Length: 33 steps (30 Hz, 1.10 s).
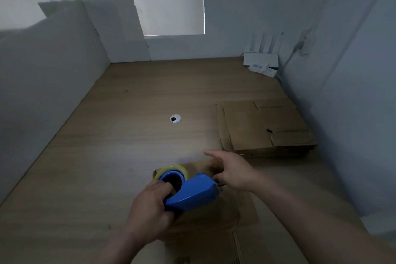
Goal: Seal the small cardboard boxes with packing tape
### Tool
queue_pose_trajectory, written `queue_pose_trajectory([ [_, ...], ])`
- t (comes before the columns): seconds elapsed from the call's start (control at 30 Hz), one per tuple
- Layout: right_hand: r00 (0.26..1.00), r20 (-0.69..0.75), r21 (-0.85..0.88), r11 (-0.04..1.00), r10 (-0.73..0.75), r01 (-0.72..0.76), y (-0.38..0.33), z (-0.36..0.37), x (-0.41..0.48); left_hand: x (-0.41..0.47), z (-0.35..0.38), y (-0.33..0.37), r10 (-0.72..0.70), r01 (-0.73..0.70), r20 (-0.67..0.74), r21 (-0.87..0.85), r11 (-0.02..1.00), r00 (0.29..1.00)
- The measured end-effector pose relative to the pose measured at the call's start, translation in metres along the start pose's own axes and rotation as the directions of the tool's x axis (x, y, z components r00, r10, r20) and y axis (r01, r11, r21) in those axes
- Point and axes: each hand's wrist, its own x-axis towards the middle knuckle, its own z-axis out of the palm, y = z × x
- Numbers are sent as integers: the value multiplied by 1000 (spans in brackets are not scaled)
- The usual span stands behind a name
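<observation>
The small cardboard box (pixel 240 212) lies on the counter (pixel 128 135) beneath the blue tape dispenser (pixel 192 193), which the left hand (pixel 147 210) grips, likely to lay tape, while the right hand (pixel 233 173), fingers spread, meets its mouth; whether it pinches tape is unclear.

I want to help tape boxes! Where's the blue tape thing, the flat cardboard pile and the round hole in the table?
blue tape dispenser (pixel 194 192): head view, on its blue body.
flat cardboard pile (pixel 252 126): head view, on the top sheet.
round hole (pixel 175 118): head view, on its middle.
</observation>
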Motion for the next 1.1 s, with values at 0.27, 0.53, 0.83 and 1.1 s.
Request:
queue_pose_trajectory([
  [0.27, 996, -90, 110, 994, 5, 5, 8, 5, -5, 7, -8, -7, 19, -20, -15, -100, 995, 1000],
  [0.53, 967, -233, 289, 957, 107, -36, 19, 18, -22, 32, -24, -6, 7, 1, 46, -165, 986, 999],
  [0.83, 935, -304, 394, 917, 184, -52, 29, 16, -38, 41, -27, 5, 7, 11, 96, -187, 982, 995],
  [1.1, 884, -238, 688, 712, 403, -139, 26, 15, -48, 48, -24, 17, 58, -37, 113, -174, 984, 992],
])
